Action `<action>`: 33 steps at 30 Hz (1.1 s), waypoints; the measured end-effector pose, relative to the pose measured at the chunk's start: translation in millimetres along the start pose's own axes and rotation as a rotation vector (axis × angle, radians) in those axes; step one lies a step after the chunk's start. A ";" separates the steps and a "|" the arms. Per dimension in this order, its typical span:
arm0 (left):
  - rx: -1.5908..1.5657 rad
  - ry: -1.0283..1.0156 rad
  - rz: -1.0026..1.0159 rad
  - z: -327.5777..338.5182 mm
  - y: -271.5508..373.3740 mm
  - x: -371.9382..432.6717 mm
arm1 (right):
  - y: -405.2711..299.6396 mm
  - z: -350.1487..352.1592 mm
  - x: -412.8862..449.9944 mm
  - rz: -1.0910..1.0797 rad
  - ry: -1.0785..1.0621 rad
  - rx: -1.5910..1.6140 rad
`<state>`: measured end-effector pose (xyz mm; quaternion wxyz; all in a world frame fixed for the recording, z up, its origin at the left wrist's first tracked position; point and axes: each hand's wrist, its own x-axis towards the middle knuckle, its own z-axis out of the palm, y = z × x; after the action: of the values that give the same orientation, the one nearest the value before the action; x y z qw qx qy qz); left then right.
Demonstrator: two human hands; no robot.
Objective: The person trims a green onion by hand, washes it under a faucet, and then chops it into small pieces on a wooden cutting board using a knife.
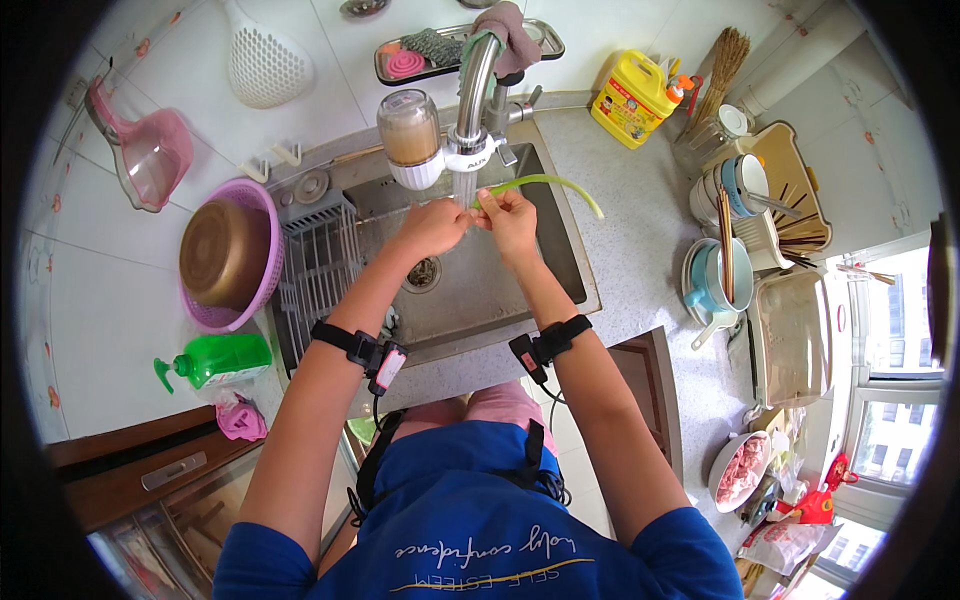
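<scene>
A long green vegetable stalk is pinched between the thumb and fingers of my right hand. Its free end curves out to the right, over the sink's edge. My left hand is closed at the stalk's other end, its fingertips meeting those of my right hand. Water runs from the steel faucet, through a white filter unit, onto the fingers. Below both hands lies the stainless steel sink, with bits of debris in its drain.
A grey dish rack spans the sink's left side. Beside it are a purple colander holding a metal bowl and a green pump bottle. On the right stand a yellow detergent jug, stacked bowls and a bowl of raw meat.
</scene>
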<state>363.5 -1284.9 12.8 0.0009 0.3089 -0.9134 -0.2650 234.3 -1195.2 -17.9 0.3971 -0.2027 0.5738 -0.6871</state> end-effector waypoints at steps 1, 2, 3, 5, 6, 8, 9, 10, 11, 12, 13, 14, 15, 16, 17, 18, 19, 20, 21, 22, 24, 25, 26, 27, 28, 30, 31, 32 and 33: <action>0.001 0.000 0.002 4.0 -0.6 -0.6 | 1.5 -0.8 0.7 -0.002 0.001 0.001; -0.226 0.030 0.005 9.4 -0.4 -2.7 | 2.9 -2.1 1.5 0.001 -0.014 -0.007; -0.456 0.053 0.010 12.1 5.7 -4.1 | 4.1 -6.7 2.2 0.005 -0.023 -0.017; -0.436 0.153 0.074 28.6 -13.1 -10.3 | -0.1 3.9 -2.7 0.038 -0.076 -0.001; -0.421 0.236 0.159 32.1 -13.6 -11.2 | -0.7 2.2 -2.5 0.066 -0.103 0.010; -0.412 0.205 0.112 35.6 -19.5 -17.9 | -0.6 3.3 -1.5 0.105 -0.125 0.029; -0.404 0.170 0.066 33.6 -17.6 -21.7 | 0.1 2.8 -0.6 0.145 -0.142 0.048; -0.404 0.170 0.064 30.9 -16.2 -25.2 | 0.8 3.2 0.8 0.147 -0.143 0.049; -0.397 0.160 0.059 27.5 -15.6 -29.1 | 1.7 4.5 2.6 0.164 -0.097 0.102; -0.388 0.152 0.050 21.1 -14.1 -35.9 | 2.2 7.7 3.7 0.182 -0.054 0.157; -0.387 0.148 0.054 14.8 -10.6 -40.4 | 5.3 1.0 11.3 0.180 -0.049 0.159; -0.335 0.083 0.057 7.7 -8.2 -46.1 | 6.7 -8.2 20.5 0.163 -0.003 0.172; -0.281 0.026 0.045 3.9 -13.6 -54.3 | 6.5 -6.5 23.8 0.154 0.028 0.184; -0.280 0.030 0.036 2.0 -19.7 -60.1 | 8.7 -3.6 23.7 0.162 -0.011 0.178; -0.294 0.009 0.020 -0.4 -24.5 -65.2 | 13.4 2.4 21.3 0.166 -0.017 0.178; -0.309 -0.010 0.003 -1.5 -26.4 -68.6 | 20.4 9.9 17.8 0.177 -0.050 0.180; -0.311 -0.010 0.000 -6.9 -16.5 -67.9 | 26.0 14.3 13.9 0.189 -0.075 0.181; -0.510 -0.096 -0.201 -10.6 -4.6 -65.3 | 30.4 13.9 9.1 0.169 -0.204 0.037; -0.706 -0.176 -0.408 -15.5 2.9 -65.4 | 33.2 19.6 1.4 0.172 -0.213 0.038; -0.708 -0.166 -0.416 -10.8 -1.6 -64.3 | 35.7 27.6 -7.3 0.261 -0.314 0.096; -0.910 -0.050 -0.517 10.4 -12.5 -52.1 | 46.5 40.9 -10.8 0.306 -0.339 0.192; -0.911 -0.034 -0.532 26.0 -30.1 -54.5 | 44.9 45.8 -11.3 0.315 -0.358 0.193; -0.662 0.117 -0.347 42.9 -52.8 -63.4 | 39.6 51.9 -13.0 0.362 -0.376 0.162; -0.410 0.231 -0.139 43.9 -47.3 -63.4 | 37.5 43.8 -8.1 0.399 -0.359 0.131; -0.413 0.223 -0.136 45.6 -41.1 -64.8 | 35.8 38.9 -2.4 0.289 -0.293 0.132; -0.340 0.014 -0.245 40.3 -21.2 -66.1 | 34.1 19.9 12.0 0.290 -0.268 0.143; -0.339 0.012 -0.243 36.4 -17.5 -65.9 | 34.6 14.5 15.6 0.293 -0.265 0.152; -0.385 0.028 -0.216 32.5 -13.7 -65.2 | 37.5 12.0 15.9 0.298 -0.242 0.254; -0.430 0.049 -0.196 32.3 -15.3 -65.5 | 36.0 11.6 16.8 0.300 -0.245 0.254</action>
<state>419.9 -1242.5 -11.8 0.0631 0.3950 -0.8014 -0.4447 244.0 -1216.5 -52.0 0.5838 -0.1453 0.4537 -0.6574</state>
